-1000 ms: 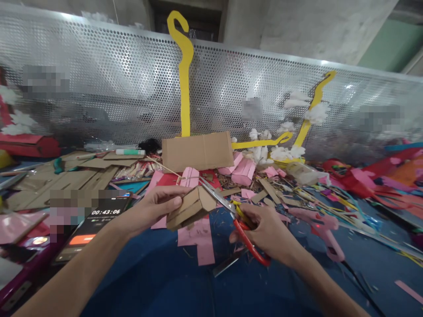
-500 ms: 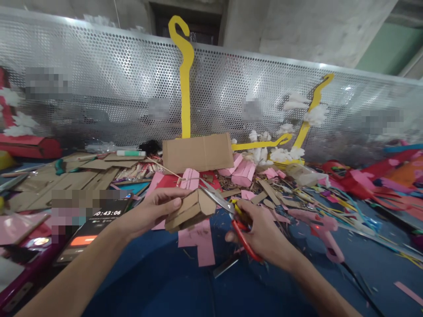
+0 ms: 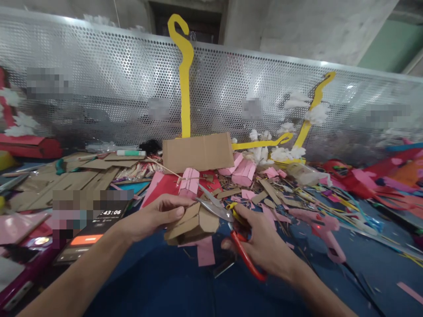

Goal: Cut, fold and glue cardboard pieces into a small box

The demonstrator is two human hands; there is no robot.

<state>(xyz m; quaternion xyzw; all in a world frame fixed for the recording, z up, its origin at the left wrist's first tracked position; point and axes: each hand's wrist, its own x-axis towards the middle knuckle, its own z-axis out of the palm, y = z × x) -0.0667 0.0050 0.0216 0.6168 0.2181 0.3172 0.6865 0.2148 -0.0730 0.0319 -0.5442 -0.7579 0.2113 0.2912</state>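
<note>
Silvery perforated panel (image 3: pixel 218 79) across the back, a tall yellow hooked strip (image 3: pixel 187 88) rising in front of it, and below we have a blue tabletop (image 3: pixel 148 286) strewn with offcuts. Centre stage, our left hand (image 3: pixel 155 218) has the small cardboard box (image 3: pixel 190 222) by its far left edge, fingers clamped on it, thumb on the side facing us, the others mostly hidden behind. It's tilted, held up over pink paper (image 3: pixel 205 251). Over on the right, our right hand (image 3: pixel 264 237) has its fingers wrapped round the red and yellow handles of the scissors (image 3: pixel 246 255), and those blades are parted, right at the box's upper edge! Whether they bite cardboard, we can't tell.

Now the dangers. Our left fingertips sit close to the blade tips, so a slip of the box could bring a nick. Squeeze that pinch too hard and the thin walls may buckle; hold it too loosely and the box could twist, sending a cut crooked. Out right, the pink glue gun (image 3: pixel 319 229) shows a red light; if it's hot, a stray right forearm might catch its nozzle.
</note>
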